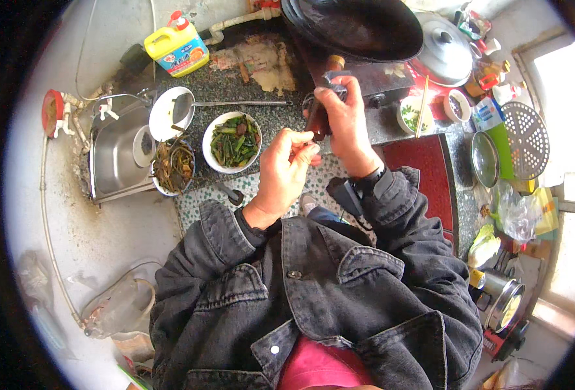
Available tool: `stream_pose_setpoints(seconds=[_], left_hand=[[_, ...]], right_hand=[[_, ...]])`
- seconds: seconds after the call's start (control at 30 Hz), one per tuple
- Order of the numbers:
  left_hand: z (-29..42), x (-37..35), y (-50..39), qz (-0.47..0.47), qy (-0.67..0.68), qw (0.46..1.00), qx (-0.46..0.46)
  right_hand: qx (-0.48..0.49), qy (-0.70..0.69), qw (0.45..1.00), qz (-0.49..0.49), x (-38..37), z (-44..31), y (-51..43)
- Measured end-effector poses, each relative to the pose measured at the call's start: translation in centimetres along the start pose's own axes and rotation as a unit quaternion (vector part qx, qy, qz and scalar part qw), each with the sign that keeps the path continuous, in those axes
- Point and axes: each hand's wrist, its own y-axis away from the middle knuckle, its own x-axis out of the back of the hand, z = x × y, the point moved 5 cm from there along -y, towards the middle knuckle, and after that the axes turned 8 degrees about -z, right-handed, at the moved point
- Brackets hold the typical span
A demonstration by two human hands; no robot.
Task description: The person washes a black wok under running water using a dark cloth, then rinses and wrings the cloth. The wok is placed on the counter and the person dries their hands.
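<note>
My right hand (348, 117) is wrapped around a dark brown bottle (318, 121), tilted in front of me above the counter's front edge. A crinkled dark wrapping shows between its fingers. At the bottle's lower end is my left hand (290, 158), its thumb and fingertips drawn together. Whether those fingertips grip something small is not visible. Beyond the bottle, a large black wok (355, 29) rests on the stove (389, 83). To the left of my hands stands a white bowl of cooked green vegetables (233, 144).
Left lie a bowl of brown scraps (173, 165), a white bowl (160, 109) with a metal ladle (238, 103), and a steel sink (116, 151). A yellow detergent jug (177, 48) stands behind. Rightward are chopsticks (422, 105) across a bowl of chopped greens (409, 117), and a domed lid (443, 51).
</note>
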Motion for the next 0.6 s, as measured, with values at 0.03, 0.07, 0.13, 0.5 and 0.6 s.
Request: stream_pose_setpoints(seconds=[0.03, 0.07, 0.13, 0.5, 0.6], left_hand=[[-0.1, 0.0, 0.0, 0.003, -0.002, 1.000, -0.002], [-0.1, 0.0, 0.0, 0.006, -0.004, 1.000, -0.006], [-0.1, 0.1, 0.0, 0.012, -0.010, 1.000, -0.012], [-0.3, -0.2, 0.3, 0.045, 0.136, 0.986, 0.084], [0.0, 0.3, 0.4, 0.063, 0.130, 0.987, 0.075]], right_hand=[[-0.009, -0.027, 1.000, 0.006, -0.3, 0.0, 1.2], [0.001, -0.007, 1.000, 0.006, -0.6, -0.2, 2.3], [-0.005, 0.011, 0.999, -0.034, -0.4, -0.1, 4.2], [-0.169, -0.630, 0.741, -0.159, 0.1, 6.6, -5.2], [-0.153, -0.667, 0.697, -0.216, -1.6, 5.4, -7.5]])
